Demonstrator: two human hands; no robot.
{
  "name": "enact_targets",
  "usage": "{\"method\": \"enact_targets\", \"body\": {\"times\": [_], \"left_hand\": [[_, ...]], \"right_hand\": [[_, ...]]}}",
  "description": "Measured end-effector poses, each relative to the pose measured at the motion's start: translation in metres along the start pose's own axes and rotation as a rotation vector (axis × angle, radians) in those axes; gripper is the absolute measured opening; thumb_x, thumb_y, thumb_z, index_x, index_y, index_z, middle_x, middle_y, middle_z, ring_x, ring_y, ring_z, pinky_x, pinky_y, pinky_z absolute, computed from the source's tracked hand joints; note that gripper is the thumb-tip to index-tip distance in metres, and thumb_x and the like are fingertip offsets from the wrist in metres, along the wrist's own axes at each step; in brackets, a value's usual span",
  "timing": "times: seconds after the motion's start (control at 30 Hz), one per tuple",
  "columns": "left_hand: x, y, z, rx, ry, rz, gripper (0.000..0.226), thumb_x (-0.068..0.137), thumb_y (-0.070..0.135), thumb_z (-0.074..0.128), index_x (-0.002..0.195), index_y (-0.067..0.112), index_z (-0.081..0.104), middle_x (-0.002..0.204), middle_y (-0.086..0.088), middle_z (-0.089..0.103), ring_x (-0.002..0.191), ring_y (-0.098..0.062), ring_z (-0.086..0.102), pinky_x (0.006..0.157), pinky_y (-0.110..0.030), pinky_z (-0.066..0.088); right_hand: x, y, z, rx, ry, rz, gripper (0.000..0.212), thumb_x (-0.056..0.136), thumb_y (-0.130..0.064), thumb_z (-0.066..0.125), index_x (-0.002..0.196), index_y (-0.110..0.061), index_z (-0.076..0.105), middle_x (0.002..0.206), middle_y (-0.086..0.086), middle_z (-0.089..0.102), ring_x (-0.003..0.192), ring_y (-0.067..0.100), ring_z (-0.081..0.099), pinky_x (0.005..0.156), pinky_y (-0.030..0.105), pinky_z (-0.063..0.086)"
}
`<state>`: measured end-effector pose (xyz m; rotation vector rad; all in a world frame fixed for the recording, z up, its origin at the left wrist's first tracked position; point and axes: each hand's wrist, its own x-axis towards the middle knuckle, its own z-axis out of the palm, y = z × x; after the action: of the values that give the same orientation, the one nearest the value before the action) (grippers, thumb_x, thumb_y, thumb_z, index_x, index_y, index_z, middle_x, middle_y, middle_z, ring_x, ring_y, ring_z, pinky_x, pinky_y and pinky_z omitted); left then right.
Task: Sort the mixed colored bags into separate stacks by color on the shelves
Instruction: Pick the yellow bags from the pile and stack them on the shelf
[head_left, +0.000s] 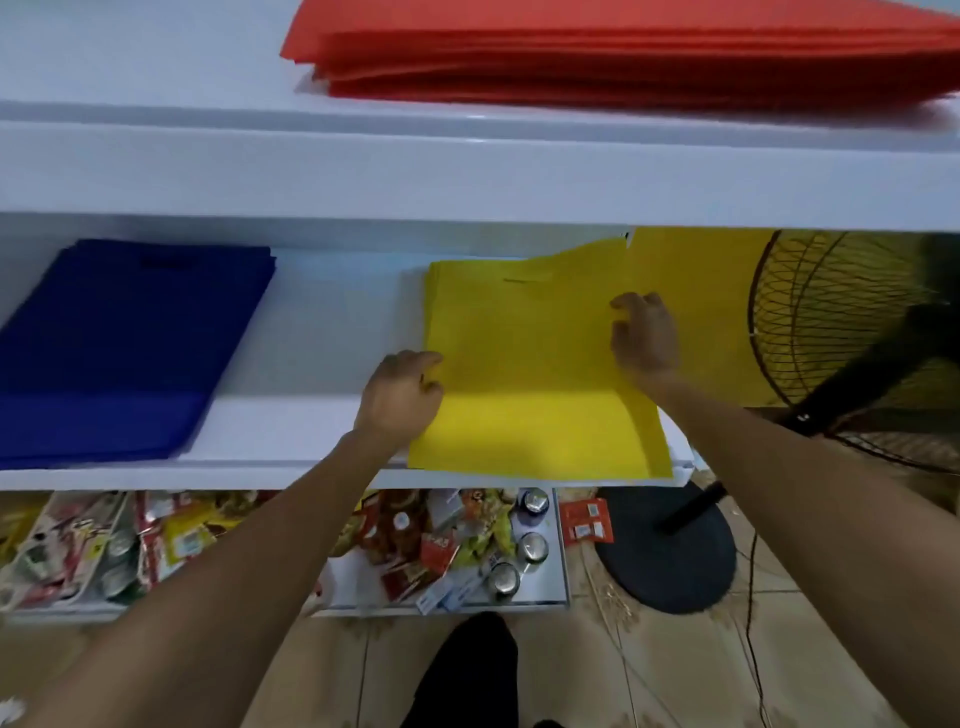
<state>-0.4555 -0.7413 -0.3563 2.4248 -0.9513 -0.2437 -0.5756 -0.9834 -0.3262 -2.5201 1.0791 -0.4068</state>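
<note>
A stack of yellow bags (524, 364) lies on the middle shelf (306, 431) at the right, its front edge hanging slightly over the shelf lip. My left hand (400, 395) grips the stack's left edge. My right hand (644, 338) rests on the top yellow bag near its right side, fingers curled on it. A blue stack (124, 343) lies at the left of the same shelf. On the top shelf (156, 156), a red stack (623, 52) sits at the right.
A black standing fan (852, 332) stands right of the shelves, its round base (670, 551) on the tiled floor. The bottom shelf holds several snack packets (171, 540) and cans (532, 545). A cable (753, 623) runs across the floor.
</note>
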Motion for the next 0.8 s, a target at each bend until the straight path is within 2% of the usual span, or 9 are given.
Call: {"method": "enact_targets", "body": {"times": [0.1, 0.17, 0.27, 0.33, 0.47, 0.57, 0.67, 0.8], "left_hand": [[0.012, -0.003, 0.013, 0.061, 0.037, -0.042, 0.038, 0.086, 0.018, 0.05, 0.122, 0.014, 0.06, 0.118, -0.015, 0.054, 0.112, -0.034, 0.047, 0.093, -0.037, 0.039], [0.017, 0.001, 0.017, 0.085, 0.066, -0.125, 0.036, 0.087, 0.018, 0.05, 0.122, 0.02, 0.059, 0.121, -0.015, 0.048, 0.112, -0.033, 0.046, 0.093, -0.036, 0.039], [0.026, 0.013, 0.015, 0.02, -0.005, -0.249, 0.038, 0.089, 0.021, 0.049, 0.127, 0.019, 0.054, 0.124, -0.016, 0.045, 0.107, -0.034, 0.051, 0.088, -0.037, 0.046], [0.031, 0.017, 0.013, -0.004, -0.022, -0.261, 0.04, 0.089, 0.022, 0.05, 0.128, 0.016, 0.052, 0.125, -0.016, 0.045, 0.108, -0.034, 0.052, 0.089, -0.036, 0.046], [0.03, 0.016, 0.004, 0.016, -0.066, -0.246, 0.044, 0.089, 0.023, 0.05, 0.132, 0.017, 0.048, 0.127, -0.016, 0.047, 0.112, -0.033, 0.051, 0.088, -0.036, 0.045], [0.012, 0.015, -0.012, 0.002, -0.089, -0.247, 0.046, 0.089, 0.022, 0.05, 0.134, 0.018, 0.046, 0.129, -0.014, 0.046, 0.115, -0.03, 0.05, 0.093, -0.038, 0.046], [-0.016, 0.012, -0.04, -0.005, -0.011, -0.232, 0.038, 0.088, 0.017, 0.052, 0.126, 0.017, 0.053, 0.125, -0.014, 0.049, 0.108, -0.028, 0.055, 0.093, -0.037, 0.047], [-0.072, 0.005, -0.088, 0.023, 0.153, -0.276, 0.034, 0.088, 0.008, 0.049, 0.119, 0.015, 0.061, 0.124, -0.014, 0.051, 0.106, -0.029, 0.055, 0.09, -0.035, 0.047]], "right_hand": [[0.01, 0.014, 0.017, -0.096, -0.131, 0.041, 0.047, 0.093, -0.01, 0.049, 0.139, -0.008, 0.04, 0.137, 0.025, 0.038, 0.125, 0.037, 0.039, 0.095, 0.039, 0.037], [0.008, 0.02, 0.025, -0.151, -0.195, 0.148, 0.051, 0.094, -0.02, 0.048, 0.142, -0.012, 0.033, 0.139, 0.026, 0.033, 0.13, 0.038, 0.03, 0.099, 0.044, 0.034], [0.005, 0.02, 0.029, -0.108, -0.177, 0.213, 0.046, 0.094, -0.021, 0.045, 0.138, -0.009, 0.036, 0.132, 0.026, 0.041, 0.123, 0.038, 0.038, 0.095, 0.042, 0.036], [0.008, 0.016, 0.028, -0.033, -0.194, 0.173, 0.05, 0.093, -0.019, 0.048, 0.14, -0.009, 0.035, 0.125, 0.027, 0.049, 0.117, 0.04, 0.044, 0.088, 0.041, 0.04], [0.008, 0.009, 0.023, -0.107, -0.281, 0.158, 0.056, 0.092, -0.02, 0.049, 0.144, -0.012, 0.03, 0.131, 0.023, 0.045, 0.124, 0.039, 0.039, 0.095, 0.044, 0.039], [-0.006, -0.001, 0.013, -0.206, -0.206, 0.129, 0.052, 0.09, -0.017, 0.049, 0.139, -0.009, 0.034, 0.131, 0.022, 0.045, 0.123, 0.038, 0.036, 0.095, 0.043, 0.037], [-0.018, -0.028, -0.008, -0.205, -0.177, 0.058, 0.048, 0.087, -0.013, 0.049, 0.134, -0.007, 0.039, 0.128, 0.019, 0.047, 0.122, 0.036, 0.037, 0.091, 0.043, 0.039], [-0.038, -0.09, -0.041, -0.175, -0.19, -0.09, 0.048, 0.089, -0.017, 0.049, 0.135, -0.011, 0.038, 0.13, 0.016, 0.046, 0.125, 0.034, 0.036, 0.094, 0.044, 0.036]]}}
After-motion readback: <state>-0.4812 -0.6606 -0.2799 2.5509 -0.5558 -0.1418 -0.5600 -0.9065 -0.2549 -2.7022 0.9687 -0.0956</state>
